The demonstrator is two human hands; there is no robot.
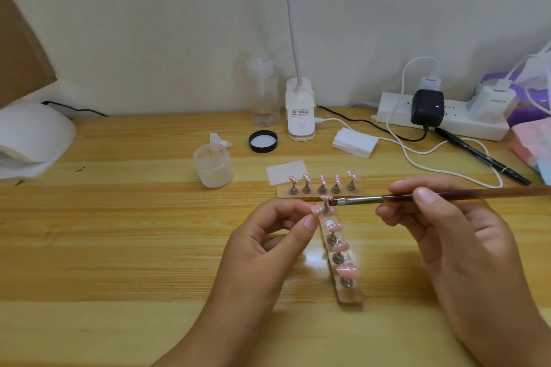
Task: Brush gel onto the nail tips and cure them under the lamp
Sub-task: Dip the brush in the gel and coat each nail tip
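At the far left edge of the wooden tabletop [119,247] sits the white curing lamp [32,140], well apart from the work. Nearer the middle stands an open jar of gel [213,165], with its black lid [263,141] lying upturned just behind it, a clear bottle [264,92] farther back and a white clip lamp [300,110] beside the bottle. A row of five pink nail tips on small stands sits on the far strip [320,191], which lies crosswise, with a square white wipe [286,171] just behind it. The left hand [268,244] is curled, its thumb and forefinger pinching a single pink nail tip [317,210] just above the tabletop. Beside it the near strip [343,262] runs toward the person, carrying more pink tips on stands. The brush [417,197] lies almost level, its dark bristles right at the stand on the far end of that strip; whether they touch a tip cannot be told. The right hand [447,226] grips the brush handle between thumb and fingertips. Behind, to the right, are a stack of wipes [354,142], a white power strip [441,119] with plugs, and a black pen [483,158].
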